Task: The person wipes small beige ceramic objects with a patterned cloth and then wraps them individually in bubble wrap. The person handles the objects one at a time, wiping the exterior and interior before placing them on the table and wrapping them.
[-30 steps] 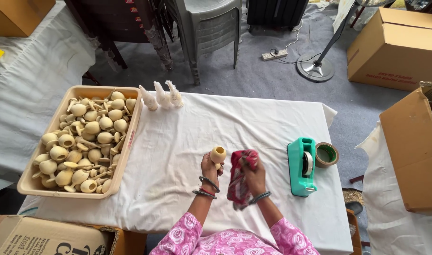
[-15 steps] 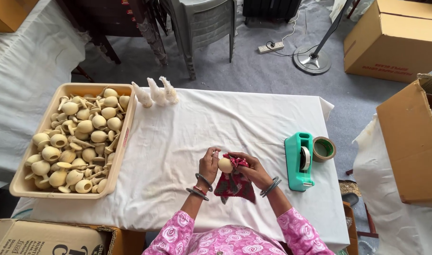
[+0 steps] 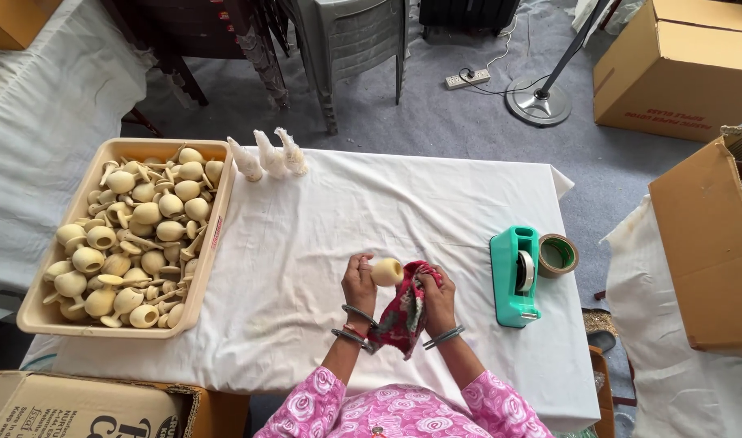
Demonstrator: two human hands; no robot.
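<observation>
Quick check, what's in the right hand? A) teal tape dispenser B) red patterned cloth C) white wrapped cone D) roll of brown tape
B: the right hand grips the red patterned cloth beside the cream wooden piece held in the left hand.

Left hand [image 3: 359, 285] holds a matt, smooth, pale wooden cup [image 3: 387, 272]; right hand [image 3: 437, 294] grips soft red printed cloth [image 3: 403, 315]; beneath both, wrinkled white fabric tablecloth [image 3: 371, 203]; right of them, glossy teal plastic tape dispenser [image 3: 514, 276].

table [image 3: 322, 243], white cloth | tan tray [image 3: 200, 300] left | three white figures [image 3: 269, 154] | teal tape dispenser [image 3: 514, 276] | tape roll [image 3: 557, 255]
</observation>
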